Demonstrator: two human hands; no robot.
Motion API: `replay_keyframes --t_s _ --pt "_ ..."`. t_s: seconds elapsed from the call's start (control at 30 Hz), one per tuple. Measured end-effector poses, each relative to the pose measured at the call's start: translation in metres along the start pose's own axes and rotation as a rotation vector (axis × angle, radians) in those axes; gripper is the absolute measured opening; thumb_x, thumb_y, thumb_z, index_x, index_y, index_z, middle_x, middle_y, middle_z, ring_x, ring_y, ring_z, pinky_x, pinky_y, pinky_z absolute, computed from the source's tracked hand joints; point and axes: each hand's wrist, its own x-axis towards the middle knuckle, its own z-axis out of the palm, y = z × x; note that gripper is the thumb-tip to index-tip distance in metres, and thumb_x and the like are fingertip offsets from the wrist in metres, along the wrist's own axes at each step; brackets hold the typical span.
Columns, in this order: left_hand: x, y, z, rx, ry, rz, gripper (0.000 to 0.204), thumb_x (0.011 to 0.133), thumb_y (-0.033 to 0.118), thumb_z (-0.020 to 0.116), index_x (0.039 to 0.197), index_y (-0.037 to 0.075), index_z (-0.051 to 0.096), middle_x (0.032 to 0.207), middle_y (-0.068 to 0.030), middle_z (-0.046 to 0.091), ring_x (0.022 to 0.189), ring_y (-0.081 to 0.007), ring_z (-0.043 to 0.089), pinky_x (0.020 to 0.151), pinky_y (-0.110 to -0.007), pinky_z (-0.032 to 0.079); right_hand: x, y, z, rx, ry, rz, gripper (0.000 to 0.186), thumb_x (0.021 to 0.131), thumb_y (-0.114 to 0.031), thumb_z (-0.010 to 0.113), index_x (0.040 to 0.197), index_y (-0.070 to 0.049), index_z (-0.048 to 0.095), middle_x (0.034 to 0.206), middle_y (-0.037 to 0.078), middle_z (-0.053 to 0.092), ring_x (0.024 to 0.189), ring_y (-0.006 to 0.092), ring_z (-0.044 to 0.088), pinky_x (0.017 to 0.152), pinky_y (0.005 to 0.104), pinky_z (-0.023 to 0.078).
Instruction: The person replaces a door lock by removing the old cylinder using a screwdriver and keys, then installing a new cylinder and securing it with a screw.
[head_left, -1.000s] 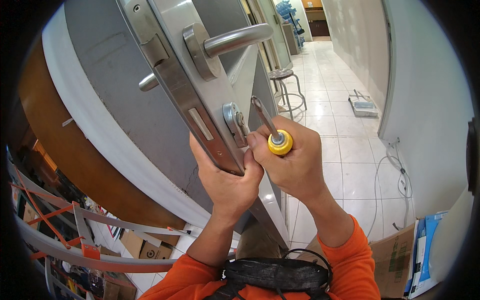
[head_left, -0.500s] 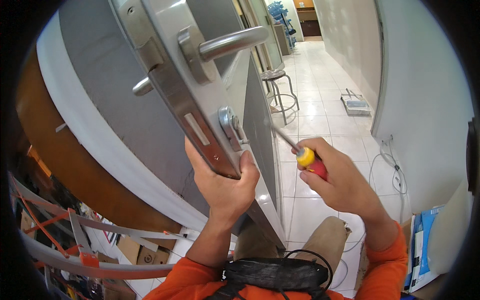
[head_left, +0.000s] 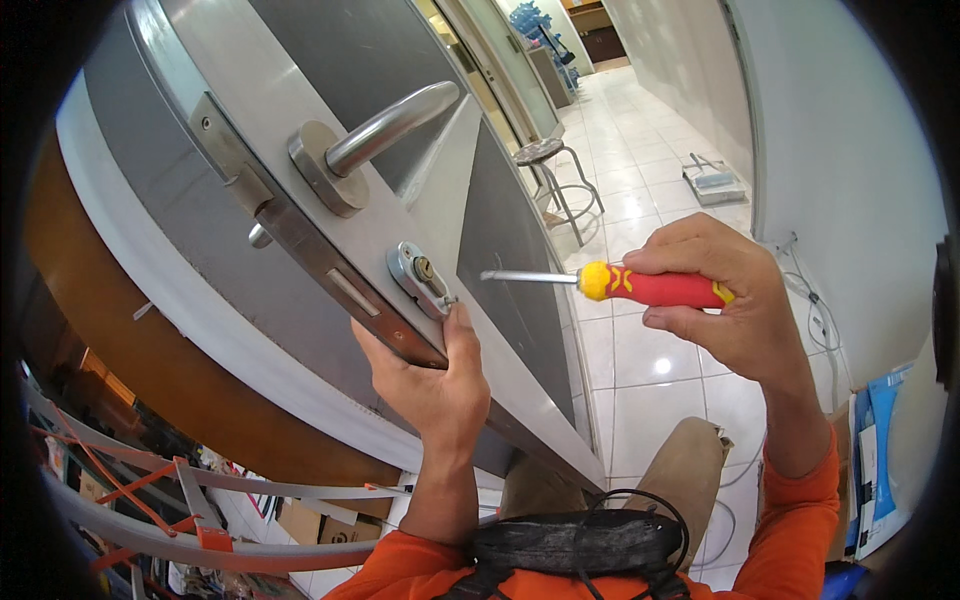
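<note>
A grey door with a metal frame stands at the left, its edge toward me. My left hand (head_left: 432, 385) wraps round that door edge (head_left: 400, 335) just below the lock, fingers on one face and thumb on the other. The thumb tip touches the bottom of the oval lock cylinder plate (head_left: 420, 280), by a small screw. Above it juts a steel lever handle (head_left: 395, 125). My right hand (head_left: 725, 290) grips a screwdriver (head_left: 660, 288) by its red and yellow handle. The screwdriver's shaft points left toward the lock, its tip apart from the plate.
A round stool (head_left: 540, 152) and a paint tray with a roller (head_left: 714, 182) stand on the tiled floor. Cables (head_left: 820, 310) lie along the right wall. Cardboard boxes (head_left: 325, 525) and a curved metal frame with orange braces (head_left: 215, 537) are at the lower left.
The screwdriver has swung from a steep slant to nearly level, with more of its handle showing. The right hand sits higher. The view of the door has shifted; the left hand still holds its edge.
</note>
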Motion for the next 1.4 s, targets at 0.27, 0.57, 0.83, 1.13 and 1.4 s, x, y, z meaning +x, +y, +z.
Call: replay_keyframes --t_s 0.27,0.57,0.83,1.13,1.4 --pt "-0.001 0.0 -0.002 0.06 -0.01 0.033 0.043 0.093 0.001 0.067 0.131 -0.003 0.049 0.108 -0.0077 0.062 0.094 -0.0126 0.06 0.086 -0.028 0.05 0.007 0.007 0.008 0.073 0.014 -0.069 0.047 0.066 0.002 0.086 0.111 -0.007 0.076 0.106 0.01 0.072 0.097 0.0217 0.069 0.083 0.0315 0.056" --pt "-0.001 -0.005 0.0 0.015 0.019 0.058 0.041 0.094 0.006 0.07 0.13 -0.001 0.051 0.107 -0.0078 0.062 0.094 -0.0126 0.06 0.087 -0.028 0.049 0.003 0.01 0.005 0.098 -0.015 -0.042 0.045 0.072 0.002 0.082 0.115 -0.008 0.075 0.107 0.009 0.071 0.096 0.0216 0.068 0.086 0.0321 0.055" --pt "0.0 -0.008 -0.001 -0.005 0.01 0.05 0.038 0.095 0.009 0.071 0.126 0.0 0.051 0.105 -0.0065 0.062 0.094 -0.0121 0.06 0.086 -0.028 0.05 0.003 0.007 0.007 0.049 0.004 -0.086 0.043 0.072 0.003 0.082 0.113 -0.01 0.077 0.105 0.009 0.07 0.096 0.0216 0.068 0.084 0.032 0.055" --pt "0.0 -0.004 -0.003 -0.015 0.003 0.005 0.043 0.093 0.008 0.07 0.13 -0.002 0.05 0.106 -0.007 0.062 0.095 -0.0126 0.06 0.088 -0.028 0.049 -0.009 -0.017 0.016 -0.294 0.088 -0.382 0.036 0.071 0.0 0.081 0.105 -0.011 0.078 0.104 0.004 0.067 0.081 0.0182 0.064 0.067 0.0285 0.053" --pt "0.003 -0.006 -0.007 0.006 -0.018 0.004 0.063 0.088 0.005 0.074 0.141 -0.003 0.042 0.108 -0.0105 0.067 0.091 -0.0155 0.067 0.084 -0.029 0.053 -0.012 -0.027 0.016 -0.518 0.091 -0.642 0.04 0.067 -0.003 0.084 0.105 -0.011 0.078 0.107 0.0 0.067 0.078 0.0149 0.057 0.063 0.0257 0.051"
